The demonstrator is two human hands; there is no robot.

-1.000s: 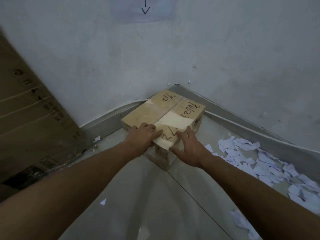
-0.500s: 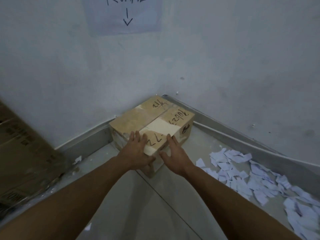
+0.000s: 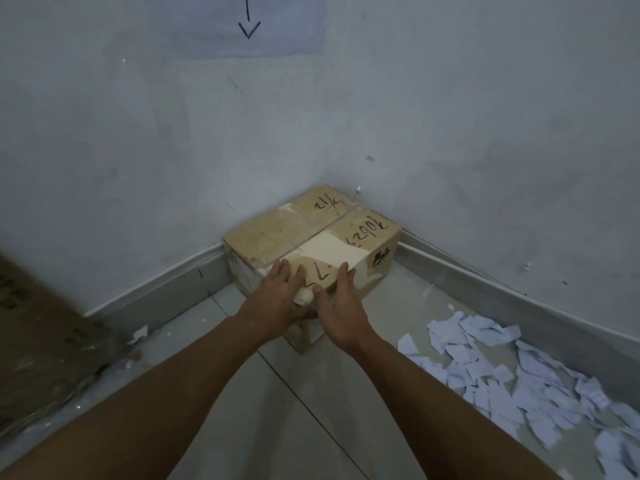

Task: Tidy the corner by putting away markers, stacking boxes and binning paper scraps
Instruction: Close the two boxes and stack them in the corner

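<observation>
One closed brown box sits in the corner; the left hand and right hand lie flat, fingers wide, on its near edge; many paper scraps lie on the floor.

Matt cardboard box; glossy tiled floor.

Arrow-marked paper sheet on wall; tiled floor.

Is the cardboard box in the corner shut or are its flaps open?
Shut. The cardboard box has both top flaps lying flat and meeting along the centre seam; the left hand and right hand rest on its near edge.
</observation>
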